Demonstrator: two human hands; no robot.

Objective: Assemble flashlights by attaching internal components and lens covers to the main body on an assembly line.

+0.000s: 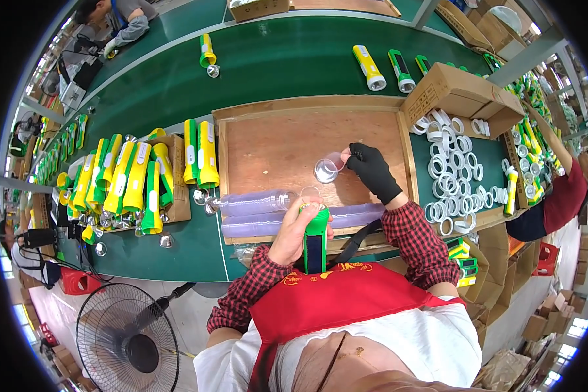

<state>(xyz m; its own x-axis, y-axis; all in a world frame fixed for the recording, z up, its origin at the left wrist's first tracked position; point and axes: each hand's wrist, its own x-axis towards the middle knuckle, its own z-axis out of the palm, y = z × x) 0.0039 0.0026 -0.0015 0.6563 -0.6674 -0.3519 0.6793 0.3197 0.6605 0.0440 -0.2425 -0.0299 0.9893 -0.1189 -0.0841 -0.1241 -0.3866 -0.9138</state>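
My bare left hand point(294, 236) is wrapped round a green flashlight point(316, 238) with a dark panel on its side, its head end pointing away from me. A clear round rim shows just beyond that head. In a black glove, my right hand point(371, 171) pinches the edge of a clear plastic lens cover point(326, 170) above the wooden tray point(287, 130). Along the tray's near side lie nested rows of clear, purple-tinted lens covers point(258, 203), partly hidden by my left hand.
Yellow-and-green flashlights point(127, 173) are heaped in a box at left, with shiny reflectors beside them. White rings point(447, 183) spill from a cardboard box point(464, 95) at right. More flashlights point(370, 67) lie on the green belt point(274, 65). A fan point(127, 336) stands lower left; co-workers sit on both sides.
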